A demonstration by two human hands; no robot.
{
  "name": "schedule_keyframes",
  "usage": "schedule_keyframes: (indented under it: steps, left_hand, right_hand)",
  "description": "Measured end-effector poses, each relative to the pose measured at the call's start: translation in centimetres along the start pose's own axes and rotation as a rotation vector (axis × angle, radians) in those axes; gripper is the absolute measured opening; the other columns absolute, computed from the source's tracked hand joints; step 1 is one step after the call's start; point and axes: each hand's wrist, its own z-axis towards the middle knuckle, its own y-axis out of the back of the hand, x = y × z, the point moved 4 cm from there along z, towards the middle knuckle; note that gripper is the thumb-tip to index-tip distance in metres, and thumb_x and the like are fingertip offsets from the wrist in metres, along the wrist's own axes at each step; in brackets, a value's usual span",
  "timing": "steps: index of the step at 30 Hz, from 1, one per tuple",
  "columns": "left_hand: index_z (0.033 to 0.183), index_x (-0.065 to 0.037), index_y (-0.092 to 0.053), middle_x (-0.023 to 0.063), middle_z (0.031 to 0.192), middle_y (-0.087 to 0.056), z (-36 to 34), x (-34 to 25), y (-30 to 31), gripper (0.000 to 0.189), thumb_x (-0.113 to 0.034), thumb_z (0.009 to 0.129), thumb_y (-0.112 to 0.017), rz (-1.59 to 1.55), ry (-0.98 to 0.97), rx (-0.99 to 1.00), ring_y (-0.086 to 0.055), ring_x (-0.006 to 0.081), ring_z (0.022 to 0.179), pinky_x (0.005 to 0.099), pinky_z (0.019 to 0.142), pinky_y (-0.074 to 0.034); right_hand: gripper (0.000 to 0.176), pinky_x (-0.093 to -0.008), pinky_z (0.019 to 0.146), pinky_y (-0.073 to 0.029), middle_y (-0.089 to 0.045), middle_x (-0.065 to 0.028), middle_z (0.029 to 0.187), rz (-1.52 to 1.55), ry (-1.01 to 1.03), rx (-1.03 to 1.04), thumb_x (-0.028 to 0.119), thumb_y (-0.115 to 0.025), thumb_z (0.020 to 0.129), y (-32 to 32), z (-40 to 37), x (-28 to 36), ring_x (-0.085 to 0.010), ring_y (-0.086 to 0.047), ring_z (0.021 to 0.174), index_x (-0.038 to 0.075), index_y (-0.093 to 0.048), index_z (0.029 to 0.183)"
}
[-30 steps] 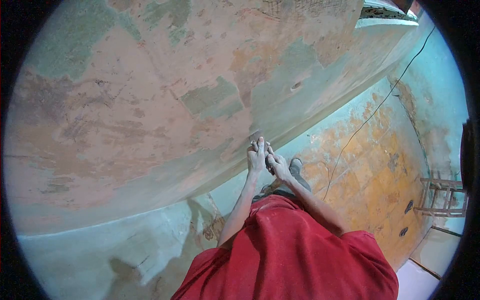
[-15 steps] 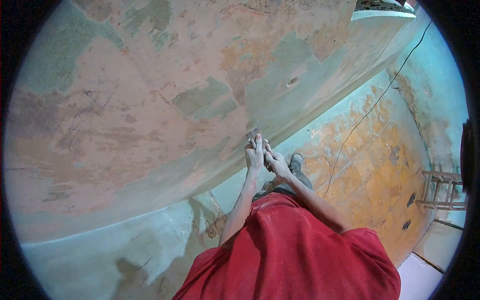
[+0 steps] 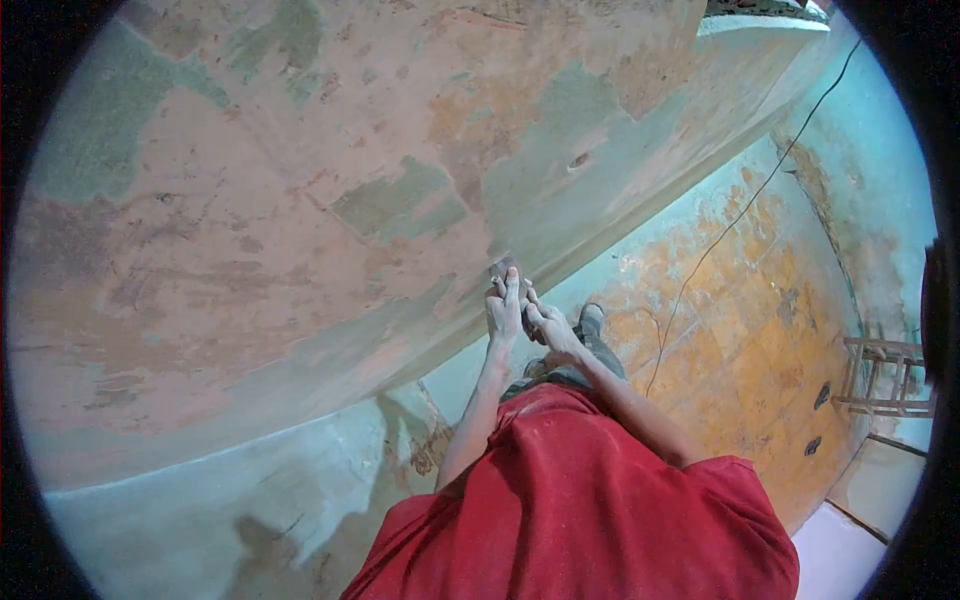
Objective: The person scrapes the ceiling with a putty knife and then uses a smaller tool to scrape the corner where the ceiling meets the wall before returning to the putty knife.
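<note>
A small grey scraper-like tool (image 3: 502, 266) shows just beyond my fingertips, close to the lower part of the patchy pink and green wall (image 3: 400, 200). My left hand (image 3: 504, 308) is closed on this tool, with one finger stretched along it. Right beside it, my right hand (image 3: 550, 328) has its fingers curled round the tool's near end, which is mostly hidden between the hands. Pale dust covers both hands.
Orange, worn floor (image 3: 720, 350) spreads to the right, crossed by a thin black cable (image 3: 712, 245). A wooden stool-like frame (image 3: 885, 377) stands at the far right. Two dark objects lie near it. My shoe (image 3: 592, 314) is beyond my right hand.
The view has shifted slightly, so the wall patches sit a little farther left. Both hands keep their hold on the tool with almost no visible movement.
</note>
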Motion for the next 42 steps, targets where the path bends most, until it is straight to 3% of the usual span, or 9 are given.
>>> schedule_keyframes:
  steps: [4,11,13,17,26,30,34,36,42]
  left_hand:
    - [0.076,0.0,-0.063,0.0046,0.06,-0.061,-0.3,-1.8,0.7,0.047,-0.043,0.095,-0.054,0.023,-0.095,-0.043,-0.057,0.013,0.051,0.0282,0.047,-0.043]
    - [0.074,-0.002,-0.065,0.0047,0.063,-0.062,-0.7,-3.9,1.1,0.04,-0.035,0.095,-0.057,0.023,0.017,-0.032,-0.058,0.0105,0.055,0.0257,0.049,-0.044]
    - [0.074,-0.001,-0.064,0.0051,0.063,-0.062,-1.1,-5.9,1.2,0.042,-0.036,0.095,-0.056,-0.04,-0.127,-0.036,-0.058,0.0111,0.056,0.0263,0.05,-0.045]
    - [0.07,-0.001,-0.062,0.0034,0.06,-0.059,-1.9,-5.0,1.3,0.043,-0.036,0.094,-0.058,0.161,-0.045,-0.112,-0.057,0.0098,0.056,0.0259,0.049,-0.043]
    - [0.067,-0.003,-0.058,0.0025,0.057,-0.057,-1.8,-4.5,0.9,0.043,-0.036,0.094,-0.058,-0.038,-0.064,-0.097,-0.053,0.0099,0.048,0.0257,0.043,-0.039]
    - [0.066,-0.003,-0.055,0.0036,0.057,-0.057,-2.2,-5.0,1.3,0.044,-0.036,0.095,-0.056,-0.071,-0.133,-0.183,-0.053,0.0105,0.047,0.0253,0.042,-0.038]
    - [0.066,-0.004,-0.055,0.0034,0.056,-0.056,-1.5,-3.6,0.9,0.043,-0.036,0.095,-0.057,-0.065,-0.092,-0.123,-0.051,0.01,0.045,0.0255,0.041,-0.037]
    - [0.068,-0.004,-0.055,0.003,0.055,-0.054,-2.2,-5.9,0.5,0.044,-0.039,0.095,-0.056,-0.083,-0.152,-0.198,-0.051,0.0101,0.044,0.0256,0.04,-0.036]
    - [0.069,-0.004,-0.056,0.0019,0.054,-0.053,-1.8,-4.7,0.3,0.046,-0.042,0.095,-0.054,-0.109,-0.02,-0.167,-0.05,0.0101,0.044,0.0247,0.04,-0.036]
  right_hand:
    - [0.049,-0.0284,0.053,-0.038,-0.054,-0.0028,0.067,0.049,0.043,0.062,0.046,-0.041,0.098,-0.2,0.1,1.4,-0.0125,-0.048,0.057,0.002,-0.057,0.08]
    - [0.048,-0.0274,0.052,-0.036,-0.052,-0.0018,0.067,0.095,0.011,0.119,0.042,-0.04,0.099,-1.6,0.3,1.8,-0.0112,-0.045,0.057,0.002,-0.056,0.079]
    - [0.046,-0.0275,0.052,-0.036,-0.052,-0.0018,0.067,0.1,0.072,0.09,0.04,-0.039,0.099,-2.2,1.1,3.0,-0.011,-0.045,0.057,0.002,-0.057,0.08]
    - [0.044,-0.0277,0.051,-0.036,-0.053,-0.0014,0.066,0.144,0.061,0.118,0.036,-0.039,0.1,-1.9,1.1,1.5,-0.0108,-0.045,0.055,0.002,-0.058,0.081]
    - [0.049,-0.0267,0.048,-0.035,-0.052,-0.0015,0.064,0.183,-0.054,0.185,0.046,-0.041,0.098,-2.5,-0.1,2.1,-0.0106,-0.046,0.053,0.003,-0.057,0.079]
    - [0.049,-0.0272,0.046,-0.035,-0.053,-0.0021,0.063,0.159,0.089,0.106,0.042,-0.038,0.1,-2.9,0.0,3.3,-0.0108,-0.045,0.05,0.003,-0.058,0.078]
    - [0.049,-0.0274,0.046,-0.035,-0.054,-0.003,0.064,0.153,-0.032,0.174,0.042,-0.041,0.099,-2.2,0.7,0.7,-0.0107,-0.046,0.05,0.003,-0.058,0.076]
    - [0.048,-0.0273,0.046,-0.035,-0.054,-0.0031,0.064,0.217,-0.001,0.156,0.041,-0.042,0.098,-2.6,-0.6,4.1,-0.0102,-0.046,0.051,0.002,-0.059,0.077]
    - [0.049,-0.0284,0.048,-0.043,-0.054,-0.0037,0.063,0.158,0.1,0.097,0.042,-0.043,0.098,-2.0,-0.2,3.1,-0.0118,-0.05,0.053,0.0,-0.06,0.08]
